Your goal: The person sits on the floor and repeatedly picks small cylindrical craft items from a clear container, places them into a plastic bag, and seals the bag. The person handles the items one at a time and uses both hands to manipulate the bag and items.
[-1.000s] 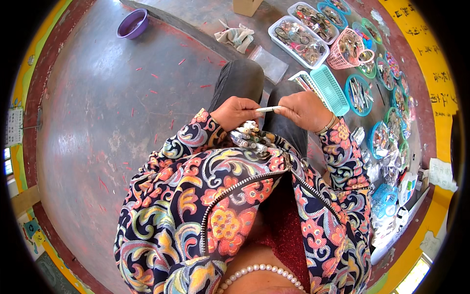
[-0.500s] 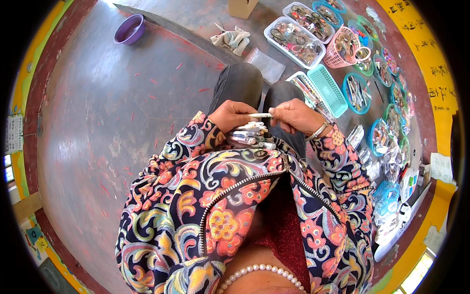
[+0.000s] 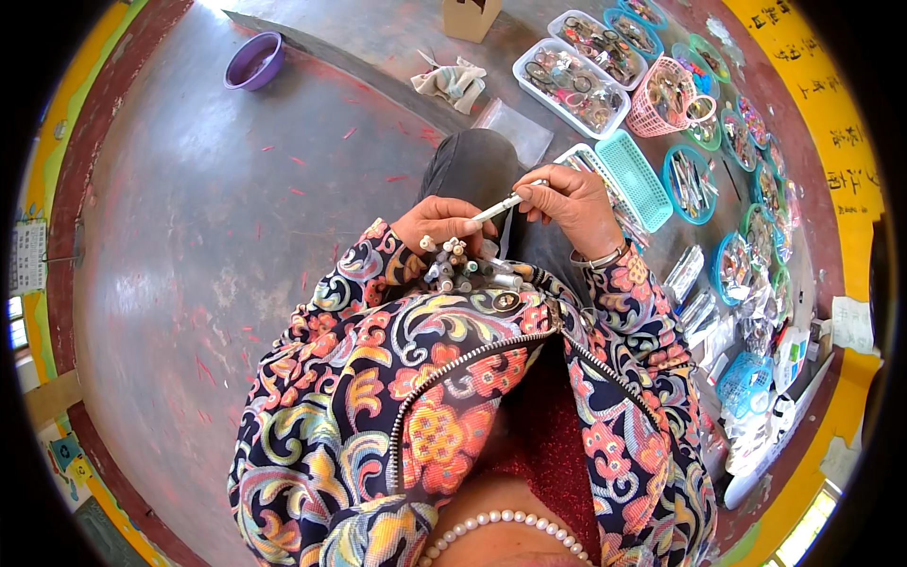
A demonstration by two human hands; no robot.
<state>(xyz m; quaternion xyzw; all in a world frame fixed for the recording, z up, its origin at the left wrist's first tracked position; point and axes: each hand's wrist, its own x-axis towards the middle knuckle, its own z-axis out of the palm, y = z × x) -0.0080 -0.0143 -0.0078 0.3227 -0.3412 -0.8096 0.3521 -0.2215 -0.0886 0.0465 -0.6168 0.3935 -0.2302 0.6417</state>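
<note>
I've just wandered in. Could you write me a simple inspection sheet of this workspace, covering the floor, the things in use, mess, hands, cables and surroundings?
Surface: grey floor, marked with scattered red scraps.
Job's things: a white pen-like stick, tilted up toward the right hand; a cluster of similar sticks at the lap.
Clutter: purple basin, crumpled cloth, clear plastic bag; at right, many filled tubs and baskets, including a pink basket.
Hands: left hand grips the stick's lower end; right hand pinches its upper end.
Cables: nothing seen for certain.
Surroundings: yellow wall band with writing; cardboard box at the top edge.
</note>
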